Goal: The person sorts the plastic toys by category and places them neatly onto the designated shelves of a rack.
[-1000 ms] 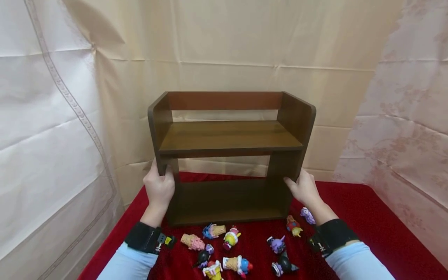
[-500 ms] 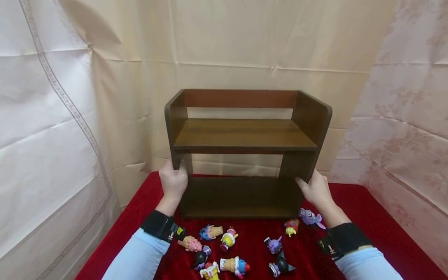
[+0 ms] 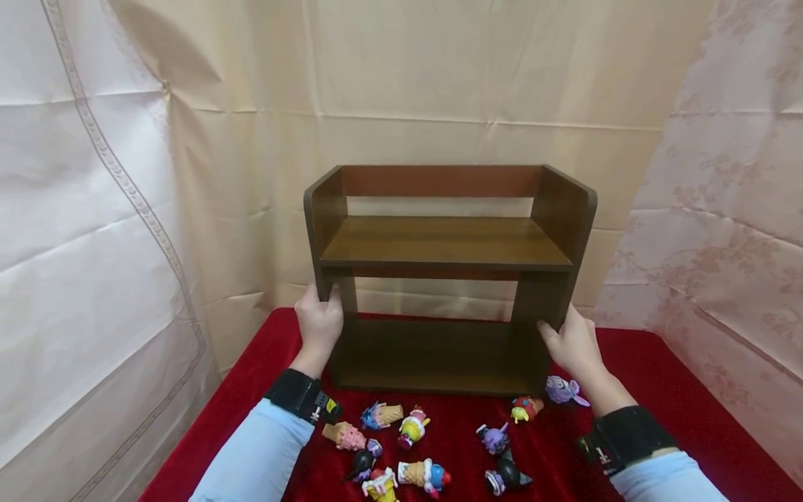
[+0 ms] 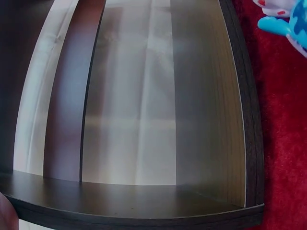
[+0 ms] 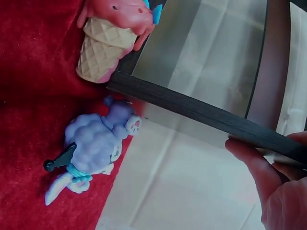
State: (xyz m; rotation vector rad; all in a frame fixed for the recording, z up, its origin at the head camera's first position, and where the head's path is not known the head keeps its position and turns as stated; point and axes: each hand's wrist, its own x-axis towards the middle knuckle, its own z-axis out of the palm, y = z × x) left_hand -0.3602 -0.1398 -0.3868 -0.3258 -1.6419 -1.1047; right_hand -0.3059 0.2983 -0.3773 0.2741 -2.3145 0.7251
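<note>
A dark brown two-tier wooden shelf (image 3: 445, 240) stands upright in the middle of the red-covered table in the head view. My left hand (image 3: 320, 322) grips its left side panel, thumb on the inner face. On the opposite panel my right hand (image 3: 569, 340) holds on at a similar height, thumb toward the inside. By the shelf's front right corner lie a red-and-yellow cone figure (image 3: 525, 409) and a purple figure (image 3: 564, 390); the right wrist view shows this cone figure (image 5: 105, 50) right at the panel's lower end, with the purple figure (image 5: 98, 139) beside it.
Several ice-cream-cone figures, including a pink one (image 3: 345, 436) and a blue-topped one (image 3: 425, 475), lie along the table front. Purple (image 3: 494, 438) and black (image 3: 509, 475) figures lie right of centre. Cream curtains (image 3: 439, 84) hang close behind the red cloth (image 3: 633, 390).
Both hands have shifted the shelf rightward, mostly in the first half second. The cone figure and the purple figure by its right corner have turned and changed position.
</note>
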